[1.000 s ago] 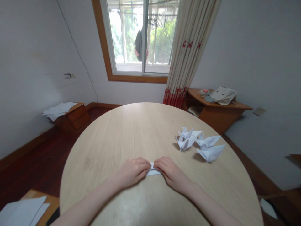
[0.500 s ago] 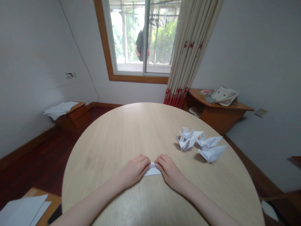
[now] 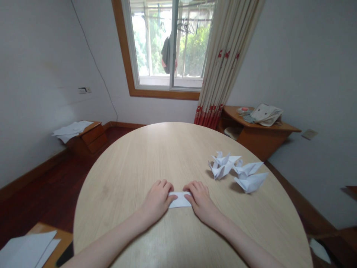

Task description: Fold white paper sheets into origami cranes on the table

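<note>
A small folded strip of white paper lies flat on the round wooden table, close to its near side. At the strip's left end, my left hand grips it, thumb on top and fingers curled at the far edge. My right hand holds the opposite end in the same manner, thumb resting on the paper. Between the two thumbs the middle of the strip shows. Beyond my right hand stand several folded paper cranes, grouped on the right part of the table.
White sheets lie on a low surface at lower left. More paper covers a small wooden cabinet by the left wall. A corner desk with a cloth bag stands behind the table at right, beside the curtain.
My left hand has shifted slightly left and both thumbs now lie on the paper. The strip's upper flap looks folded flat, and more of the strip shows. The paper cranes have stayed put.
</note>
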A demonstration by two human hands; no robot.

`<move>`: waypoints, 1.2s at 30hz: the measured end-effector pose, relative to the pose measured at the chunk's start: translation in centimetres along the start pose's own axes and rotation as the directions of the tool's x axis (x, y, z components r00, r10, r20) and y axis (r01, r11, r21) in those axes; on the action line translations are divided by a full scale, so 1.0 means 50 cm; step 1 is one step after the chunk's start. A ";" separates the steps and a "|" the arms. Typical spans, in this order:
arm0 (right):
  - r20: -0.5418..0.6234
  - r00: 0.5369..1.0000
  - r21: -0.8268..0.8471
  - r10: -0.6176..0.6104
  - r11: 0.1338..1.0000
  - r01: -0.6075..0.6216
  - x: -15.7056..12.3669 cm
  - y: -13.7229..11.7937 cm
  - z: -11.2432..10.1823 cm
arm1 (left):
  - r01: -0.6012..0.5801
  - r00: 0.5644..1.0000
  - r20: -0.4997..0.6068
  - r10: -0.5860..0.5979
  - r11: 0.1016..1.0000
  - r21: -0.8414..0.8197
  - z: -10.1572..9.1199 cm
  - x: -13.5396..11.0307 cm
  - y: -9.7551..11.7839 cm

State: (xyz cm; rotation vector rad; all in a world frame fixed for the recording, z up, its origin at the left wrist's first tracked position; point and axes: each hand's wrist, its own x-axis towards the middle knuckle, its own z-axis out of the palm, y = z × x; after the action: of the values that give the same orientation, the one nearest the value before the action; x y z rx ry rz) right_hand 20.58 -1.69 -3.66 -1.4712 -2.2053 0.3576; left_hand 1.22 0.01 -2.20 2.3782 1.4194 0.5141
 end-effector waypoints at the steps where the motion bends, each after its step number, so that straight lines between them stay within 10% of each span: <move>1: -0.003 1.000 0.000 0.012 1.000 -0.012 0.000 0.001 0.001 | 0.015 1.000 0.000 -0.015 1.000 0.005 0.000 0.000 0.000; 25: -0.103 0.989 0.175 -0.105 0.977 0.122 -0.007 0.014 0.007 | -0.026 0.998 -0.060 0.021 0.995 -0.097 0.003 -0.008 0.009; 36: -0.266 0.909 0.084 -0.321 0.932 0.354 -0.018 -0.003 -0.030 | -0.340 0.919 -0.230 0.320 0.939 -0.051 -0.007 -0.019 0.003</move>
State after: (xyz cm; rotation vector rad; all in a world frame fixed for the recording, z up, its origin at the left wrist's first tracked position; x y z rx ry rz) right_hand 21.52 -2.61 -2.50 -0.9794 -2.1348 0.1840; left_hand 0.77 -0.86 -1.97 2.5618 1.0449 0.9320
